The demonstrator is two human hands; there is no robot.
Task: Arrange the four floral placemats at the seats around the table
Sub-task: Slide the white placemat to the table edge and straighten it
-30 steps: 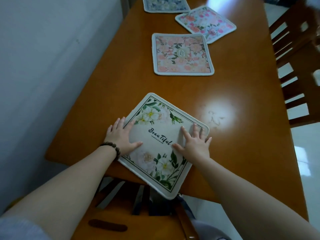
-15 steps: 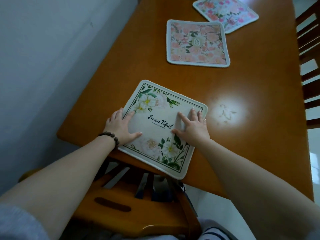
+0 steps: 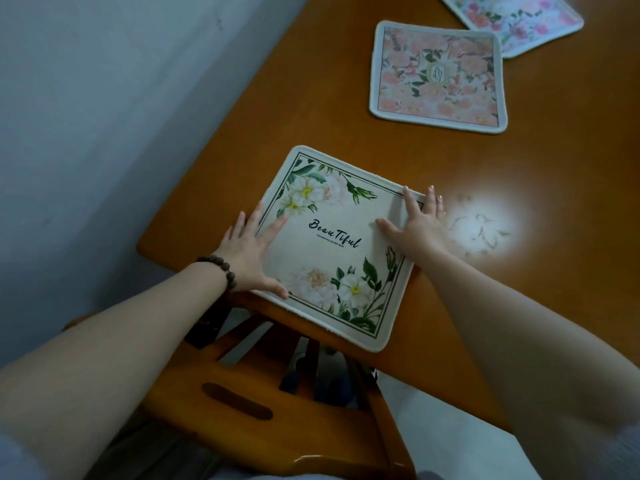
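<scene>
A cream placemat (image 3: 332, 244) with white flowers and the word "Beautiful" lies at the near end of the wooden table (image 3: 519, 188), its near corner hanging slightly over the edge. My left hand (image 3: 247, 252), with a bead bracelet on the wrist, presses flat on the mat's left side. My right hand (image 3: 417, 225) lies flat on its right edge, fingers spread. Farther along the table lie a peach floral placemat (image 3: 438, 76) and a pink floral placemat (image 3: 516, 20), the latter cut off by the top of the frame.
A wooden chair (image 3: 277, 410) is tucked under the near table end, right below the mat. A pale wall (image 3: 104, 133) runs close along the table's left side. A bright light reflection (image 3: 481, 226) sits on the tabletop right of my right hand.
The cream mat has turned and slid farther onto the table under both hands. My right hand has moved out to the mat's right edge. My view has shifted closer and down.
</scene>
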